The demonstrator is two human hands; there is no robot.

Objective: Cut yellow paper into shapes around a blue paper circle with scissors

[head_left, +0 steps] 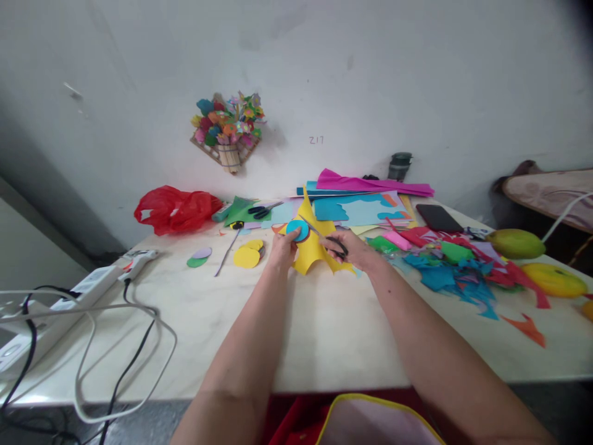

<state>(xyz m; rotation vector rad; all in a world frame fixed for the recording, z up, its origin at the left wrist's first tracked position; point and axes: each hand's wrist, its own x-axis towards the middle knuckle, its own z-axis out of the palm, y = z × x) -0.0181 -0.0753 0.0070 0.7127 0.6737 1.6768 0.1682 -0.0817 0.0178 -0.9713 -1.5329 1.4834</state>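
Observation:
My left hand point(285, 248) pinches a blue paper circle point(296, 230) against a larger yellow sheet point(317, 254) with scalloped, cut edges. A bit of orange-red paper shows around the circle. In my right hand point(353, 249) is a pair of dark-handled scissors point(338, 248), its blades pointing left over the yellow sheet beside the circle. Whether the blades bite into the paper I cannot tell. To the left on the table lie several yellow paper circles point(247, 257), overlapping, and a green circle point(197, 262) partly under a lilac one point(202, 253).
Paper scraps point(456, 272) are heaped on the right, near a phone point(439, 218) and mangoes point(516, 243). A second pair of scissors point(264, 211), coloured sheets point(370, 213) and a red plastic bag point(178, 209) lie at the back. Cables and a power strip point(95, 281) occupy the left side.

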